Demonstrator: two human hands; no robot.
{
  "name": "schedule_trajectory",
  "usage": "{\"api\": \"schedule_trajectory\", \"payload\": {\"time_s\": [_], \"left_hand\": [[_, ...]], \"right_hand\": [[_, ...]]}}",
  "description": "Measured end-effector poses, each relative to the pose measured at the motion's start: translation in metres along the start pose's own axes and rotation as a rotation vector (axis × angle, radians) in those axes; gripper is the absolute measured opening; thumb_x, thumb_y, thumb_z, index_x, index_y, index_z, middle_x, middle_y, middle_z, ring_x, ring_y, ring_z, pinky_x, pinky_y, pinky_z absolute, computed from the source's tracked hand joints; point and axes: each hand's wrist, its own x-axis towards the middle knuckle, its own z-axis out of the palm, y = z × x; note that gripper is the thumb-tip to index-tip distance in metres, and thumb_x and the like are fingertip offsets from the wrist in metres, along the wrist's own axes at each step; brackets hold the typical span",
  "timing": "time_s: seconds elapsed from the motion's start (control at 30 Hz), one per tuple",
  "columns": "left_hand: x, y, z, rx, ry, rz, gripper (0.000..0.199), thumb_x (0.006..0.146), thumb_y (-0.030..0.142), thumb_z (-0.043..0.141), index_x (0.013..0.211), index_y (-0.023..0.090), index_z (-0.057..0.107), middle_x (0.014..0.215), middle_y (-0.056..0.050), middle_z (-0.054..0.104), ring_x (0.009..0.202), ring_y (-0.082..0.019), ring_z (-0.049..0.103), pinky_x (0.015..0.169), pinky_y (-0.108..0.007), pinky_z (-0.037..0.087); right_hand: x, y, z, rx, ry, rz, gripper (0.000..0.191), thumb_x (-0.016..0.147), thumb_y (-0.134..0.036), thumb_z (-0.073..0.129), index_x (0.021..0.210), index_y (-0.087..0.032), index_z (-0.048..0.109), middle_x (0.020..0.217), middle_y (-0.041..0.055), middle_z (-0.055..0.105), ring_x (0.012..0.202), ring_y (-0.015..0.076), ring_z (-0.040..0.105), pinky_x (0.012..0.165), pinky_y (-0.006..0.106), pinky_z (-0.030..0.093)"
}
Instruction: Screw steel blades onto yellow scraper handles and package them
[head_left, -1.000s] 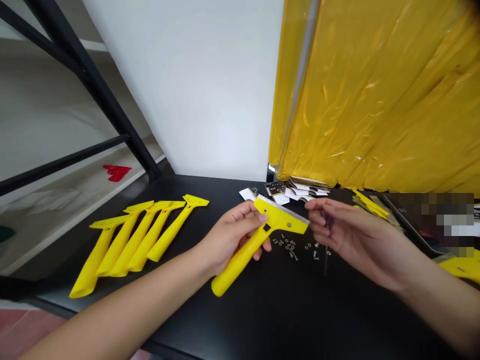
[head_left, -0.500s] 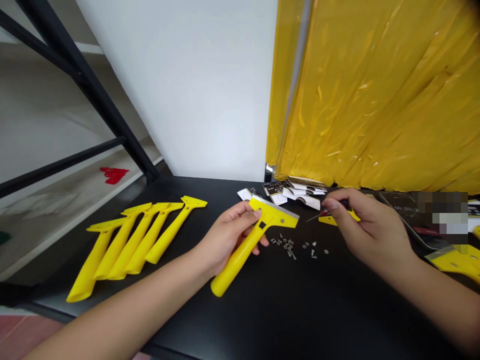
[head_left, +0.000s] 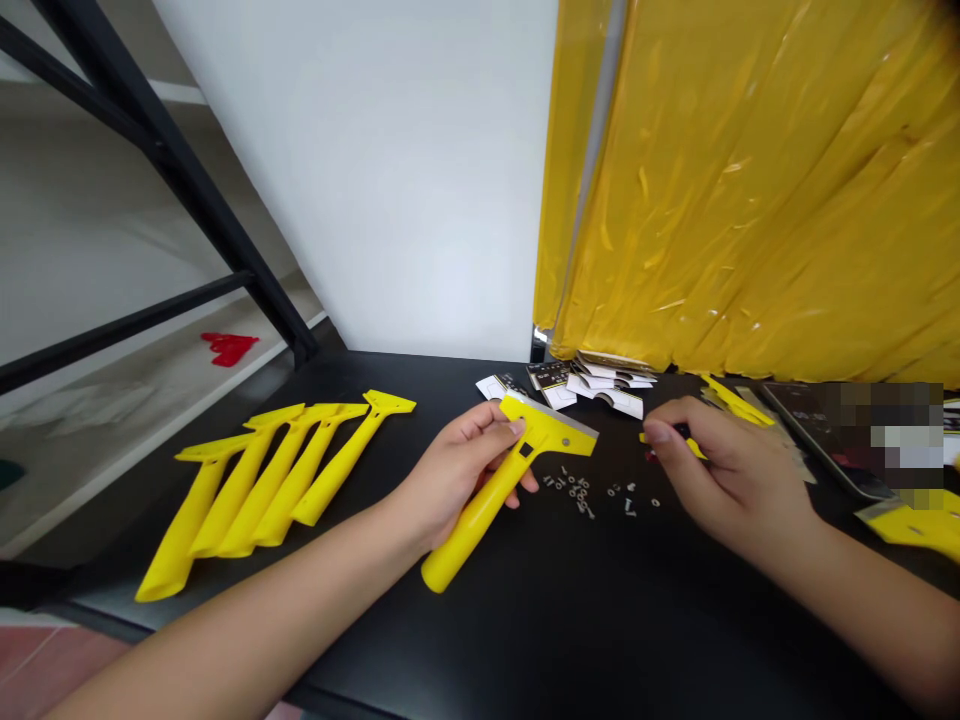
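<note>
A yellow scraper (head_left: 480,515) with a metal blade along its head is gripped near the neck by my left hand (head_left: 469,465). One screw shows in its head. To the right, my right hand (head_left: 720,465) is closed around a small screwdriver (head_left: 681,430) with a dark and red handle, mostly hidden by the fingers. Small screws and nuts (head_left: 577,490) lie scattered on the black table between and below the hands. Flat yellow pieces (head_left: 739,402) lie behind my right hand.
Several yellow scraper handles (head_left: 251,490) lie in a row at the left on the black table (head_left: 525,640). Printed cards (head_left: 611,395) are at the back, a phone (head_left: 817,440) and another yellow scraper (head_left: 919,525) at the right. A black metal frame (head_left: 195,230) stands left.
My right hand has shifted slightly down and turned, so the screwdriver's thin shaft no longer shows. Yellow pieces behind it have come into view. My left hand and its scraper have barely moved.
</note>
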Motion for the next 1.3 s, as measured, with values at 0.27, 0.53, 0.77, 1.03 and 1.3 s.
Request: {"api": "schedule_trajectory", "payload": {"time_s": [0.27,0.53,0.77,1.03,1.3], "left_hand": [[0.001,0.000,0.001,0.008,0.022,-0.002,0.028,0.094,0.042,0.078,0.105,0.020,0.063,0.082,-0.003,0.073,0.063,-0.015,0.071,0.051,-0.021,0.056],[0.002,-0.002,-0.001,0.029,0.008,0.004,0.025,0.098,0.041,0.072,0.104,0.019,0.061,0.078,-0.002,0.072,0.063,-0.015,0.070,0.052,-0.021,0.056],[0.002,-0.002,-0.001,0.034,0.011,0.000,0.026,0.098,0.041,0.073,0.104,0.019,0.061,0.080,-0.002,0.072,0.063,-0.015,0.070,0.052,-0.021,0.056],[0.002,-0.002,0.000,0.027,0.037,0.002,0.025,0.097,0.040,0.074,0.104,0.020,0.061,0.081,-0.002,0.071,0.062,-0.015,0.070,0.050,-0.021,0.055],[0.002,-0.002,0.000,0.026,0.034,0.002,0.024,0.097,0.038,0.074,0.106,0.020,0.062,0.081,-0.002,0.072,0.061,-0.014,0.070,0.050,-0.021,0.055]], "right_hand": [[0.000,-0.004,0.006,0.078,-0.022,0.046,0.013,0.108,-0.029,0.055,0.097,-0.027,0.062,0.075,-0.0003,0.068,0.063,0.0177,0.065,0.059,0.031,0.043],[-0.003,-0.006,0.015,0.157,-0.051,0.050,0.013,0.107,-0.033,0.058,0.098,-0.026,0.065,0.081,0.0023,0.072,0.069,0.0192,0.068,0.063,0.032,0.047],[-0.003,-0.004,0.020,0.150,-0.084,0.017,0.014,0.109,-0.030,0.056,0.099,-0.025,0.064,0.081,0.0017,0.071,0.070,0.0183,0.068,0.063,0.031,0.048],[-0.006,0.004,0.022,0.110,-0.021,-0.033,0.009,0.109,-0.029,0.057,0.104,-0.025,0.064,0.085,0.0016,0.070,0.074,0.0179,0.068,0.066,0.030,0.050],[-0.002,0.007,0.014,0.018,0.023,-0.081,0.010,0.109,-0.028,0.057,0.102,-0.025,0.063,0.085,0.0006,0.071,0.072,0.0175,0.069,0.065,0.030,0.050]]}}
